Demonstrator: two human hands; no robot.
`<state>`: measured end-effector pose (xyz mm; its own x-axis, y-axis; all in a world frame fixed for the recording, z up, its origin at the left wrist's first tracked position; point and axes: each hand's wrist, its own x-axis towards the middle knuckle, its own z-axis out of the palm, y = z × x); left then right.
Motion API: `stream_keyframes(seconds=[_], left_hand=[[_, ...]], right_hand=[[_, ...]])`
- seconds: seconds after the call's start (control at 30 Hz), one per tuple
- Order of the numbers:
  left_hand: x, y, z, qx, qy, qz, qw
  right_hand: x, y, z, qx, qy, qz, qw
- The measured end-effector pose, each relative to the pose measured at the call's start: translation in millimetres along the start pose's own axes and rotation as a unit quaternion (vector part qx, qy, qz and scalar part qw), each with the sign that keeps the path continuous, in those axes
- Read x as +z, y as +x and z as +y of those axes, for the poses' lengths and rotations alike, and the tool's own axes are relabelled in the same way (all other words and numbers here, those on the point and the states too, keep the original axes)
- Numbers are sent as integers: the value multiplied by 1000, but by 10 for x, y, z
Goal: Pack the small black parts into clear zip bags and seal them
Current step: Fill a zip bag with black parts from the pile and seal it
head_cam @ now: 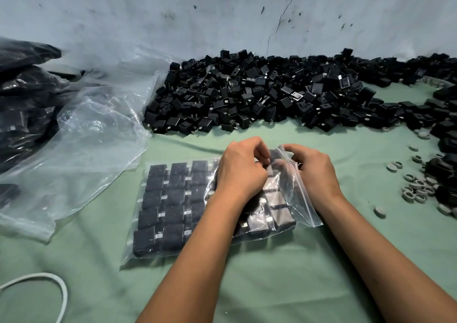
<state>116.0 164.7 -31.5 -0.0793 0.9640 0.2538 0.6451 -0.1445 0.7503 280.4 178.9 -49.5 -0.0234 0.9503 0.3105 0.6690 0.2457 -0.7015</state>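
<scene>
A clear zip bag point(173, 211) lay flat on the green-covered tabletop point(272, 273), packed with small black parts point(158, 194) in neat rows. Its open mouth ran along the right edge, lifted off the cloth. The left hand point(241, 172) rested over the bag's upper middle, its fingers point(259, 154) curled and pinching the plastic near the far corner of the mouth. The right hand point(312, 172) sat just beside it, its fingers point(294, 151) curled too and pinching the zip strip at that same corner.

Bare cloth lay open in front of the bag and to its right, as far as a scatter of grey rings point(418, 189) near the right edge. Beyond the bag, past a strip of bare cloth, a loose heap of black parts point(259, 95) stretched along a pale, cracked wall point(222, 13). To the left, a large crumpled plastic sheet point(91, 135) came close to the bag's far-left corner, with dark bagged stock point(22, 100) behind it. A white loop point(61, 295) lay at the near-left corner.
</scene>
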Motion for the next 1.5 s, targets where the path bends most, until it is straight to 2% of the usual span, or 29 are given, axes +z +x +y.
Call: stream_keyframes(seconds=[0.13, 0.3, 0.4, 0.57, 0.77, 0.83, 1.17, 1.5], left_hand=[[-18, -34, 22, 0, -82, -6, 997], [-39, 19, -6, -32, -62, 85, 994], [-59, 34, -31, -69, -103, 129, 984], [-77, 34, -15, -93, -153, 171, 969], [-91, 37, -26, -93, -160, 184, 965], [-92, 34, -24, -97, -159, 186, 965], [-96, 19, 3, -111, -153, 179, 965], [-104, 2, 17, -117, -142, 172, 968]], right_hand=[[14, 18, 39, 5, 31, -8, 999], [37, 24, 94, 1, 69, -15, 998], [34, 5, 83, -3, 94, -19, 995], [44, -15, 54, 16, 57, -10, 998], [-17, -36, -23, -22, 83, -60, 995], [-13, -55, -58, -8, 96, -74, 993], [16, -43, -50, 25, 81, -62, 994], [-16, -75, -62, -10, 71, -67, 995]])
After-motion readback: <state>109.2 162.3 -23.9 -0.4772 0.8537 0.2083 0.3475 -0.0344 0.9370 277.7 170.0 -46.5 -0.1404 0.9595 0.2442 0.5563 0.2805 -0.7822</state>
